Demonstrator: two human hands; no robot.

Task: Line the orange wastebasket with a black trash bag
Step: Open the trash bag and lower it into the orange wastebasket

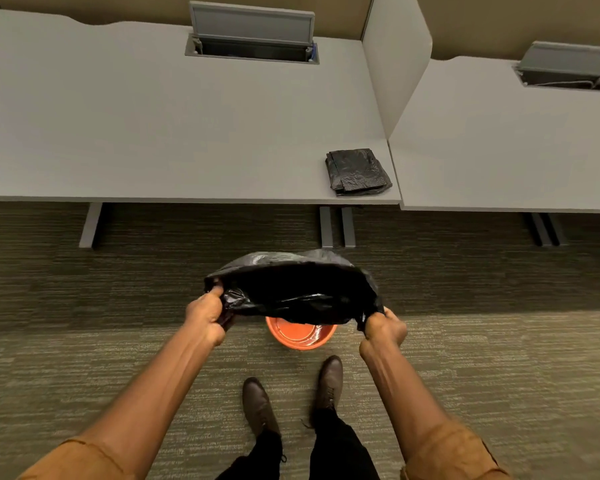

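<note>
While fists stretch glossy crinkled black trash bag [293, 289] | round orange wastebasket [300, 336] beneath

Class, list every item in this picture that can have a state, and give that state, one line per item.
Trash bag: mouth stretched open, held above wastebasket.
Wastebasket: upright, unlined.
Left hand: gripping bag.
Right hand: gripping bag.
Spare bags: folded, on desk.
Cable hatch: lid open.
</note>
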